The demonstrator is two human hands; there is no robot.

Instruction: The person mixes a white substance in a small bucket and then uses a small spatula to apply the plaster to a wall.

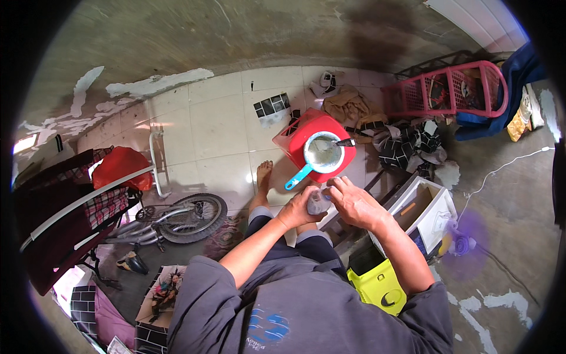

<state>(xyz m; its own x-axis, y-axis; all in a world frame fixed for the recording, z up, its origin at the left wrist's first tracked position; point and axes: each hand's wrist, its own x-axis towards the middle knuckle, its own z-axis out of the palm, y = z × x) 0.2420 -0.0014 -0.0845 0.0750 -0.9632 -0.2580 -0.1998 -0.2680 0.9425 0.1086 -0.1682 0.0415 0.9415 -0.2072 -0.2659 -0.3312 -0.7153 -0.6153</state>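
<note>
My left hand (299, 209) is wrapped round a greyish, rounded bundle (319, 202) that looks like a filled plastic bag; its exact kind is unclear. At its upper right side, the fingers of my right hand (356, 202) are closed and pinch its edge. Just beyond my hands, a light-blue pan (308, 154) rests on a red plastic stool (328, 125), its handle (299, 177) pointing toward me. Whitish-grey paste (323, 151) coats the inside of the pan. A tool with a dark handle (345, 143) leans over the pan's right rim.
A bicycle (200, 219) lies at the left beside a dark red folded frame with cloth. At the right are a pink plastic rack (448, 88), a white drawer (427, 209), a yellow-green container (380, 286) and a spinning purple fan (463, 242). Crumpled cloths (354, 107) lie beyond the stool.
</note>
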